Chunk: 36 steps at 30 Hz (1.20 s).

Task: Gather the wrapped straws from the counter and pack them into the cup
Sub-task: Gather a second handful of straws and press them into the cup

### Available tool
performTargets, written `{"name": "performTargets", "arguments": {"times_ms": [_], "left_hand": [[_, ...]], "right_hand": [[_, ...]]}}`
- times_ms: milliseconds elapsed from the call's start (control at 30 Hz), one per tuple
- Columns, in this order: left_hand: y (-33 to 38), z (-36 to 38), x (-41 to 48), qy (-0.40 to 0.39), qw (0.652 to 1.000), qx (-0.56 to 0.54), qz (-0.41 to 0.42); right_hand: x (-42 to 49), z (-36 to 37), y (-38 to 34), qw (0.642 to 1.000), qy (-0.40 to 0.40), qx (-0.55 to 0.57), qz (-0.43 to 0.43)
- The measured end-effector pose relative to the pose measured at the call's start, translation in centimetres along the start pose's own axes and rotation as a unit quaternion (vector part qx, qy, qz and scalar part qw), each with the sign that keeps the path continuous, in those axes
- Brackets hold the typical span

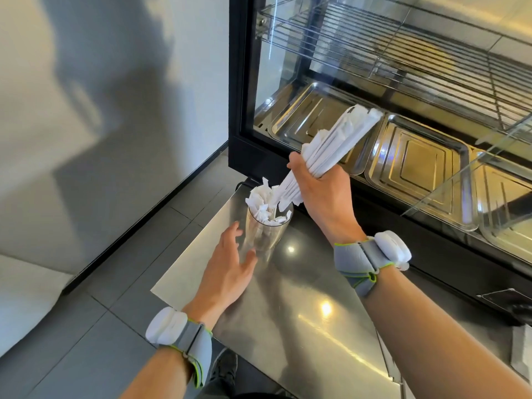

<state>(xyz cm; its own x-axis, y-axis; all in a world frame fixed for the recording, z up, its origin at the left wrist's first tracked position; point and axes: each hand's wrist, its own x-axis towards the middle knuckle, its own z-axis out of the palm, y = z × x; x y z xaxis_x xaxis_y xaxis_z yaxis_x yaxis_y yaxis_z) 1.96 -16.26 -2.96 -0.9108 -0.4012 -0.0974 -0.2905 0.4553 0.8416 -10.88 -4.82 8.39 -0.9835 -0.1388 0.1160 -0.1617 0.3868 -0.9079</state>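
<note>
A tall clear cup (pixel 260 236) stands near the far left corner of the steel counter (pixel 302 298), with several white wrapped straws (pixel 260 204) sticking out of its mouth. My right hand (pixel 322 194) grips a thick bundle of wrapped straws (pixel 336 142), tilted so its lower ends dip into the cup's rim. My left hand (pixel 227 269) is beside the cup's lower part, fingers spread, thumb close to the wall; whether it touches the cup is unclear.
A glass display case (pixel 403 82) with wire shelves and steel trays (pixel 414 165) stands right behind the cup. The counter's left edge drops to a grey tiled floor (pixel 86 326). A white napkin-like item (pixel 522 349) lies at the right edge.
</note>
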Motion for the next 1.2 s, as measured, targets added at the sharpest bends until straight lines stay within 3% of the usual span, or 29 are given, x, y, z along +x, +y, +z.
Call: {"name": "performTargets", "arguments": {"times_ms": [300, 467, 600, 733, 900, 1033, 1200], "left_hand": [[-0.5, -0.7, 0.0, 0.004, 1.0, 0.008, -0.011], [-0.5, -0.8, -0.1, 0.013, 1.0, 0.012, -0.006], [-0.6, -0.9, -0.1, 0.012, 1.0, 0.012, -0.013], [-0.5, -0.7, -0.3, 0.014, 1.0, 0.013, -0.013], [-0.5, -0.6, -0.6, 0.015, 1.0, 0.009, -0.015], [-0.6, -0.3, -0.6, 0.007, 1.0, 0.012, -0.021], [-0.9, -0.2, -0.6, 0.008, 0.999, 0.019, -0.03]], "right_hand": [[-0.1, 1.0, 1.6, 0.997, -0.057, -0.048, 0.024], [0.0, 1.2, 1.5, 0.993, -0.084, -0.082, -0.021], [0.0, 1.3, 1.7, 0.987, -0.121, -0.107, -0.01], [-0.1, 1.3, 1.3, 0.985, -0.147, -0.086, 0.029], [-0.4, 1.4, 1.0, 0.987, -0.157, -0.019, 0.001], [-1.1, 1.6, 1.4, 0.986, -0.154, 0.023, 0.064], [-0.3, 1.3, 2.5, 0.981, -0.163, -0.049, 0.095]]}}
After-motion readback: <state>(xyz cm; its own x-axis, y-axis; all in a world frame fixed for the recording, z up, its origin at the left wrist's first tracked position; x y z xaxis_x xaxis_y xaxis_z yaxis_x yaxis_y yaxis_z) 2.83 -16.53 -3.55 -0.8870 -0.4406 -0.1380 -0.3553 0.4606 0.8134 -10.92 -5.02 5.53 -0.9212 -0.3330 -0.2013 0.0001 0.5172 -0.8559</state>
